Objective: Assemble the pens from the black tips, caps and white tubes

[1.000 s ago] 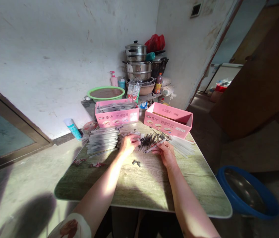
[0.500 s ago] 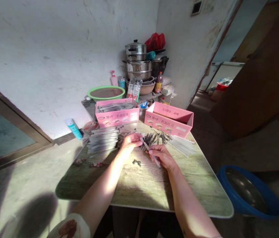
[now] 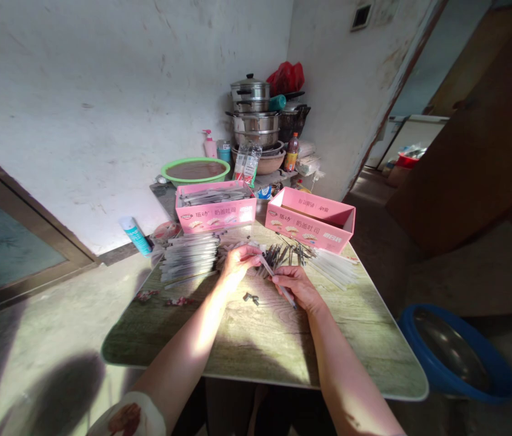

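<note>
A slim, pale pen slants between my hands above the table. My right hand is closed around its middle, thumb and fingers pressed on the barrel. At the pen's upper end, the fingers of my left hand are pinched together; any small part between them is too small to make out. Just beyond my hands lies a heap of dark pen parts. A stack of clear pen barrels is left of my left hand, and more clear tubes fan out at the right. Several small black caps rest nearer me.
Behind the heaps stand a pink box filled with pens and a second pink box. A green-rimmed basin and stacked pots are farther back. A blue tub sits beside the table's right edge.
The pen's upper end sits closer against my left fingertips, and the dark section near it no longer shows. My arms have barely moved.
</note>
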Demonstrator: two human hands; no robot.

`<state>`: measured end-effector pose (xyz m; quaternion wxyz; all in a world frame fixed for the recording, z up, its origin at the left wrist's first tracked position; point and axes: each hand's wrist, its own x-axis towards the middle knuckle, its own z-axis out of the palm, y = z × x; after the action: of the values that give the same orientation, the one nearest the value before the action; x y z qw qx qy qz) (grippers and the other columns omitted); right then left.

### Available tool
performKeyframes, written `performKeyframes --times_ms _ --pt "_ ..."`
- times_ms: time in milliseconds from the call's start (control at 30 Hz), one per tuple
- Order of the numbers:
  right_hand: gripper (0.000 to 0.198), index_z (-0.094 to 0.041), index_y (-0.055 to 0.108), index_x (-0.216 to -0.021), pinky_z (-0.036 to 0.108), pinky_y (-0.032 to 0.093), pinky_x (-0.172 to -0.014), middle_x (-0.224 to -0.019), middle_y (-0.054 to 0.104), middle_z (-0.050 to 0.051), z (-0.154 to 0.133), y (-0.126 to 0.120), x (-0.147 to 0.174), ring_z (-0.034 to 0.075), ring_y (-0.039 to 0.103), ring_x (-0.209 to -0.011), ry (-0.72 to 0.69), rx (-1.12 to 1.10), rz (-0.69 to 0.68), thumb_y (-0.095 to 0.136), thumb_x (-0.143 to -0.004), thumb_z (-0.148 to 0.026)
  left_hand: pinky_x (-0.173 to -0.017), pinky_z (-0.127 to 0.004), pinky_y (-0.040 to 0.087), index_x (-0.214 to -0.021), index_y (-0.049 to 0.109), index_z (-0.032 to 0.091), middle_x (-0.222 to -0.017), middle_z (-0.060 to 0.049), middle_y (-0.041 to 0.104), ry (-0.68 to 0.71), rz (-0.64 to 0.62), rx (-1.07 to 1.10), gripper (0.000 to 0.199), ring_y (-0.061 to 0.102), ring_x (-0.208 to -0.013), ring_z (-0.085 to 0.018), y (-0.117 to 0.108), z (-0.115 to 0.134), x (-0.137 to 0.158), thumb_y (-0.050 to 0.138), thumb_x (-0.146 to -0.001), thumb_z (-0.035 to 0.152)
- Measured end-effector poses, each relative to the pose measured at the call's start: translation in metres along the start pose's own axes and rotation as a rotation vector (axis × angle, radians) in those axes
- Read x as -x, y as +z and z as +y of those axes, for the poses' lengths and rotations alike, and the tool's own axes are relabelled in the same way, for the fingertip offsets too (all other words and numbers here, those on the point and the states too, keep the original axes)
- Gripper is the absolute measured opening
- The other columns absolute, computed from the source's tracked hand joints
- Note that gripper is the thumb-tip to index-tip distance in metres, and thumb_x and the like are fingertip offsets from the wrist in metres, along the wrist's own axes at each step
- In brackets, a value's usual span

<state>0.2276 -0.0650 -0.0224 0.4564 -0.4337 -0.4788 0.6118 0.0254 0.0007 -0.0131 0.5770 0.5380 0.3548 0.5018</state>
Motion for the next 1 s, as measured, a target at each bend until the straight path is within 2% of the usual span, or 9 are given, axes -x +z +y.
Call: performKeyframes --times_ms 300,600,667,800,867,1000 --pt "0.029 -0.015 0.077 -0.076 0.021 0.025 -0.038 -0.048 0.058 -0.003 -0.008 0.005 0.003 0.007 0.039 -0.037 -0.009 0.018 0.061 0.086 -0.069 -0.042 -0.081 -0.039 0.058 -0.089 0.078 0.014 -0.079 -0.007 0.077 -0.032 -0.037 0.006 0.031 0.072 -0.075 -0.022 0.002 -0.003 0.001 0.092 -0.068 0.030" --pt "0.031 -0.015 0.078 -0.077 0.021 0.027 -0.039 -0.047 0.059 -0.003 -0.009 0.006 0.005 0.007 0.040 -0.036 -0.019 0.041 0.083 0.087 -0.068 -0.043 -0.079 -0.037 0.061 -0.089 0.076 0.013 -0.079 -0.005 0.076 -0.070 -0.036 0.042 0.039 0.073 -0.072 -0.020 0.005 -0.002 0.006 0.095 -0.062 0.033" --pt "0.033 -0.015 0.078 -0.076 0.021 0.027 -0.038 -0.048 0.059 -0.003 -0.010 0.009 0.004 0.007 0.041 -0.036 -0.027 0.021 0.097 0.088 -0.068 -0.044 -0.078 -0.036 0.062 -0.098 0.077 0.013 -0.085 -0.006 0.076 -0.057 -0.035 0.049 0.044 0.072 -0.074 -0.019 0.005 -0.001 0.006 0.095 -0.063 0.034" --pt "0.035 -0.015 0.078 -0.079 0.021 0.028 -0.038 -0.050 0.061 -0.002 -0.010 0.011 0.003 0.007 0.042 -0.036 -0.038 -0.022 0.125 0.088 -0.068 -0.047 -0.082 -0.036 0.064 -0.124 0.073 0.017 -0.113 -0.010 0.074 -0.023 -0.020 0.084 0.061 0.074 -0.089 -0.021 0.007 0.004 0.006 0.091 -0.071 0.042" --pt "0.036 -0.015 0.079 -0.081 0.022 0.029 -0.038 -0.051 0.062 -0.002 -0.008 0.010 0.002 0.008 0.043 -0.037 -0.045 -0.011 0.123 0.089 -0.069 -0.048 -0.079 -0.035 0.064 -0.126 0.073 0.016 -0.105 -0.009 0.074 -0.049 -0.039 0.063 0.061 0.073 -0.086 -0.020 0.009 0.006 0.008 0.089 -0.075 0.045" --pt "0.034 -0.015 0.078 -0.078 0.022 0.029 -0.039 -0.052 0.062 -0.002 -0.004 0.006 0.000 0.008 0.042 -0.038 -0.050 0.054 0.095 0.089 -0.070 -0.047 -0.065 -0.030 0.057 -0.120 0.073 0.012 -0.074 -0.002 0.069 -0.096 -0.137 0.033 0.063 0.068 -0.064 -0.016 0.009 0.005 0.010 0.093 -0.069 0.043"
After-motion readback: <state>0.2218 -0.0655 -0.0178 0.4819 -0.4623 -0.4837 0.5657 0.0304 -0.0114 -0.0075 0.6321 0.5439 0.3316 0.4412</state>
